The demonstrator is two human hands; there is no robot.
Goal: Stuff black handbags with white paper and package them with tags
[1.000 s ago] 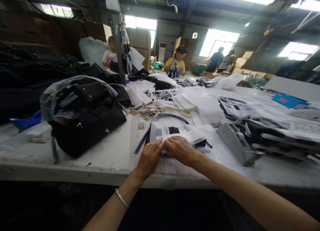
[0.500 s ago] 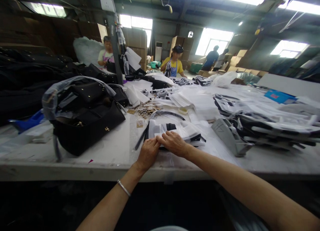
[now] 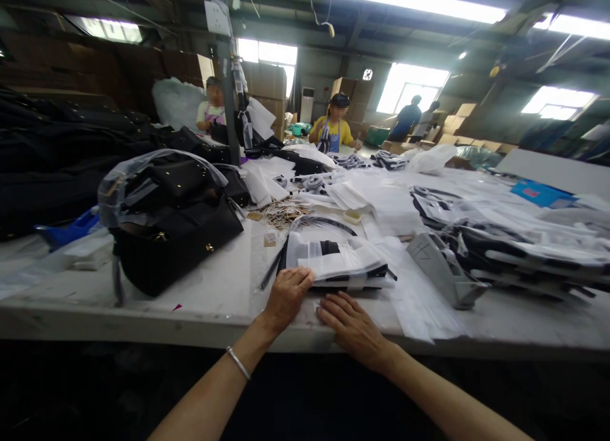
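Observation:
A flat black bag (image 3: 343,257), covered with white paper and clear plastic, lies on the table in front of me. Its curved handle points away from me. At the bag's near left edge, my left hand (image 3: 288,295) is closed, fingers together over the edge, the thumb side partly hidden. My right hand (image 3: 355,326) lies apart from the bag, just below its front edge, with fingers stretched out over the tabletop and nothing held. To the left stands a larger black handbag (image 3: 181,250) with its handle wrapped in plastic.
A grey tape dispenser (image 3: 445,269) stands on the right beside a stack of wrapped bags (image 3: 524,257). Behind the work lie a pile of small tags (image 3: 283,211) and white sheets (image 3: 381,199). A blue object (image 3: 69,228) is at the left. Several people work farther back.
My right hand has come off the bag and moved down toward me onto the tabletop. My left hand stays at the bag's near left edge. The view has shifted slightly.

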